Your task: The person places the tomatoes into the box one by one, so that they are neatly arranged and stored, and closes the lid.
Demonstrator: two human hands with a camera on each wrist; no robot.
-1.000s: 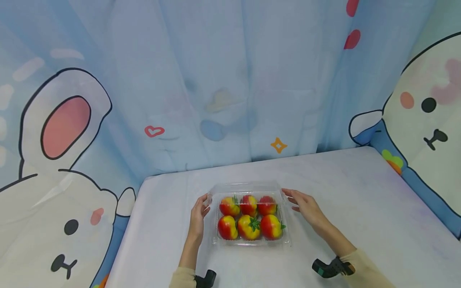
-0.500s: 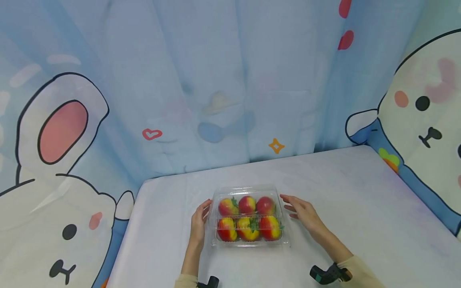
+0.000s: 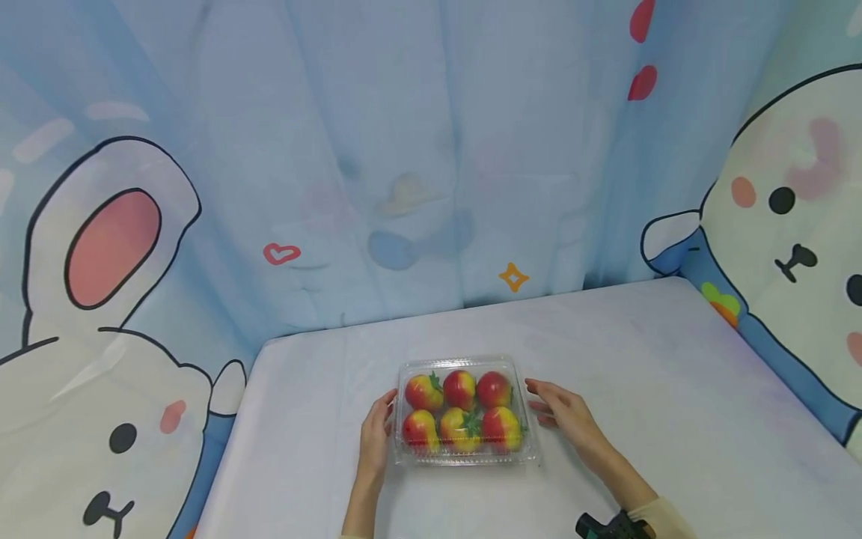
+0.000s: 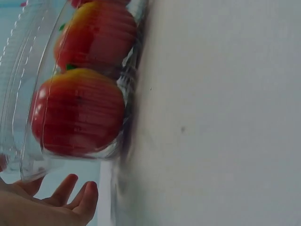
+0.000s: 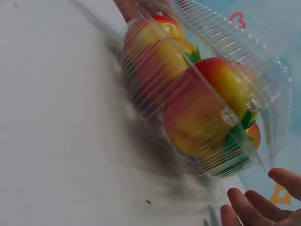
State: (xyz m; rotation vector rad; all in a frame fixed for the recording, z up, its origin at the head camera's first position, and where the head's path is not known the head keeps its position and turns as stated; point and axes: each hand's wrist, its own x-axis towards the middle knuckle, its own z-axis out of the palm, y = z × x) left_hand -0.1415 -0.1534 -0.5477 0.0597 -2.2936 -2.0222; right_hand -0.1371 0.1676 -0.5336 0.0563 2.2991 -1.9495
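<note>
A clear plastic clamshell box (image 3: 466,462) stands on the table, holding several red-and-yellow fruits (image 3: 500,428) with green leaves. Its clear lid (image 5: 275,101) lies over the fruits; in the wrist views it slants a little above the tray. My left hand (image 3: 375,436) is at the box's left side, its fingertips by the lid's corner in the left wrist view. My right hand (image 3: 567,418) is at the right side, fingers loosely extended, one fingertip at or very near the lid's corner in the right wrist view. Exact contact is hard to tell.
A white cloth covers the table (image 3: 626,337). Behind it hangs a pale blue curtain (image 3: 431,150) with printed cartoon animals at both sides. A black wrist device (image 3: 613,526) sits by the right sleeve.
The lid has swung from raised at the back, down and forward over the fruits. Both hands have come slightly nearer the person alongside it. The box has stayed about where it was.
</note>
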